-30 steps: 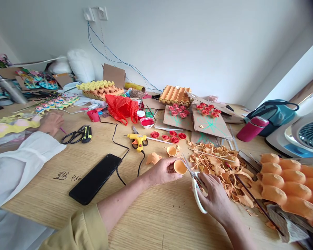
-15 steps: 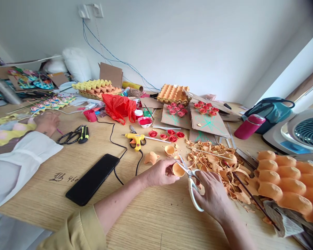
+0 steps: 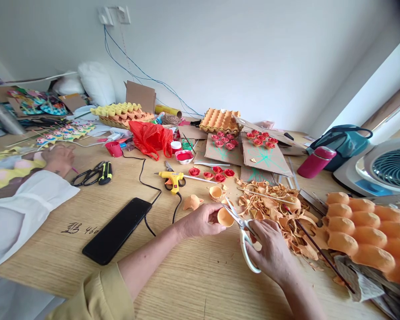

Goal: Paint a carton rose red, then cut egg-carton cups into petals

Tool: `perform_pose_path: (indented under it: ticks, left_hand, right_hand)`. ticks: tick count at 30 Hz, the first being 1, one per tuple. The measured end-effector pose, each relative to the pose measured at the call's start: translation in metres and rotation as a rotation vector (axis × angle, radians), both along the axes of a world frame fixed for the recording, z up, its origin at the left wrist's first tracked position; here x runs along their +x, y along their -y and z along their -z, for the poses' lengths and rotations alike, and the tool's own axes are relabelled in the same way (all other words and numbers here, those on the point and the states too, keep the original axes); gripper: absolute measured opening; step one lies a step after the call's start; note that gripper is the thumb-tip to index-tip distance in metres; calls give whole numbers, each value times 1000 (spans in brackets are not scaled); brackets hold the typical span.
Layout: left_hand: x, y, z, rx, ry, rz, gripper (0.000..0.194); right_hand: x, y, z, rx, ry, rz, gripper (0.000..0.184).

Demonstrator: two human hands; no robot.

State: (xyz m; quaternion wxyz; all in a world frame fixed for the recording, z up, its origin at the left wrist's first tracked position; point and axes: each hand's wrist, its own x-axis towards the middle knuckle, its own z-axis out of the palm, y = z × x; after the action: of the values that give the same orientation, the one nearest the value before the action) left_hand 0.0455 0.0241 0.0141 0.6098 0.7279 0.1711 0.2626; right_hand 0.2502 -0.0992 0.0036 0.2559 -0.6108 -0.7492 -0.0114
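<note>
My left hand (image 3: 203, 221) pinches a small orange egg-carton cup (image 3: 226, 218) by its left side, its round opening facing up toward me. In my right hand (image 3: 270, 246) is a pair of white-handled scissors (image 3: 247, 251), fingers through the loops. The blades are parted and lie at the cup's upper rim. Just beyond stand nested cut cups (image 3: 215, 192). An uncut, ragged-edged orange piece (image 3: 192, 202) lies left of them. A heap of orange carton scraps (image 3: 270, 202) spreads beyond my right hand.
A yellow glue gun (image 3: 173, 180) with a black cord and a black phone (image 3: 116, 230) lie to the left. Red paper-pulp roses (image 3: 220, 178) sit beyond. An orange egg tray (image 3: 363, 222) and a magenta bottle (image 3: 316, 162) stand right. A co-worker's hand (image 3: 58, 160) rests at far left.
The cup's opening has turned a little more toward me, and the blades now lie across its rim slightly differently. Both hands keep their hold; the whole view has shifted slightly.
</note>
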Motion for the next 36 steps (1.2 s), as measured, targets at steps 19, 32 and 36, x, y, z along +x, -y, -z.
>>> perform_pose_path:
  ticks: [19, 32, 36]
  left_hand:
    - [-5, -9, -4, -50, -33, 26, 47]
    - [0, -9, 7, -97, 27, -75, 53]
    - [1, -9, 6, -77, 62, -124, 57]
  right_hand:
    - [7, -4, 12, 65, -14, 124, 33]
    - [7, -1, 6, -111, -329, 251, 35]
    - [4, -2, 4, -147, -350, 244, 36]
